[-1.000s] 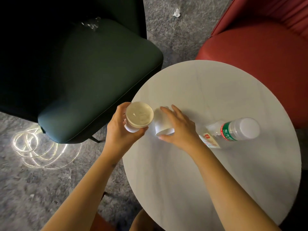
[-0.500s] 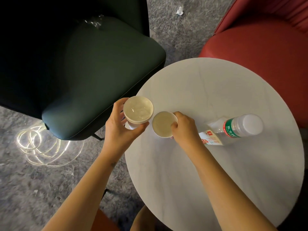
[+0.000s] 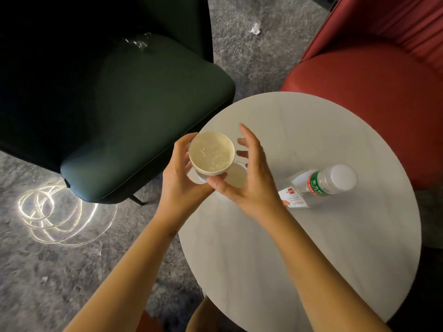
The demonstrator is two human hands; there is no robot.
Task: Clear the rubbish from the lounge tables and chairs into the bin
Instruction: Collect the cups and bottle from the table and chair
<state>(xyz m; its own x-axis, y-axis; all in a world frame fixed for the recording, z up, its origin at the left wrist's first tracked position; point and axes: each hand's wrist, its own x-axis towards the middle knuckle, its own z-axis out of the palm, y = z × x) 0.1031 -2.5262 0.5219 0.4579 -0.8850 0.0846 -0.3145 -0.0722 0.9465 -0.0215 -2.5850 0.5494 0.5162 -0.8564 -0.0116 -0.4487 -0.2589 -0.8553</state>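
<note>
- Collecting: left hand (image 3: pixel 182 173) grasping nested white paper cups (image 3: pixel 211 153), right hand (image 3: pixel 251 178) released alongside.
- Next: probably reaching for clear plastic bottle (image 3: pixel 321 185) lying on round white bench (image 3: pixel 311 248).

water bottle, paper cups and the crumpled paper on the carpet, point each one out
water bottle (image 3: pixel 317 185): head view, on its green label band
paper cups (image 3: pixel 211 153): head view, inside the top cup
crumpled paper (image 3: pixel 255 28): head view, on the middle of the wad

A lounge: a round white table (image 3: pixel 311 236) stands on grey carpet (image 3: pixel 48 295), with a dark green armchair (image 3: pixel 119 116) and a red armchair (image 3: pixel 371 92) drawn up beside it.
</note>
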